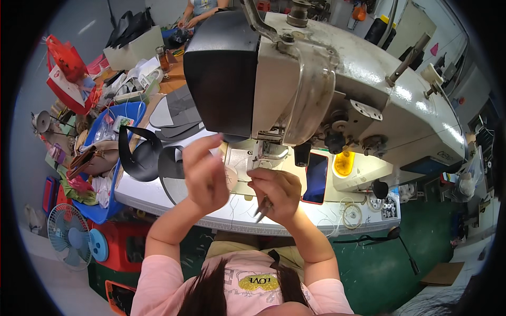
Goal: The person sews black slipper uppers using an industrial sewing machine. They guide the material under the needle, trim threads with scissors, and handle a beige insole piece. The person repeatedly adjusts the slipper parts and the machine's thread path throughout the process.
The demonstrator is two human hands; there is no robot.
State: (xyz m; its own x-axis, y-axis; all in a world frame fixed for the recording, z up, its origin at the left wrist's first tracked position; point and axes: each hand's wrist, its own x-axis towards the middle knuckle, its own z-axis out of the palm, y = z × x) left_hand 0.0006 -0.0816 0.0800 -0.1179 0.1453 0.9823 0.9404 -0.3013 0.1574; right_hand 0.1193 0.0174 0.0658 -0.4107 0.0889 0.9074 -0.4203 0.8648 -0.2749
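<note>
Beside the needle area of a sewing machine (363, 68), my right hand (278, 194) has its fingers pinched together near the presser foot (254, 162). Small metal thread snips (263, 209) are tucked in that hand, their tips poking out below the palm. Whether its fingertips also pinch a thread is too small to tell. My left hand (204, 179) is raised just left of the needle area, smeared by motion, so its grip is unclear. Behind it lie black curved pieces (141, 152) and grey flat cut pieces (176, 113) on the white table (137, 187).
A phone (316, 178) and a yellow oval dish (344, 163) sit under the machine arm. Bobbins (389, 208) and loose thread lie at the table's right. A blue bin (108, 203) with bags stands left, above a fan (71, 237). Another person (203, 8) works at the back.
</note>
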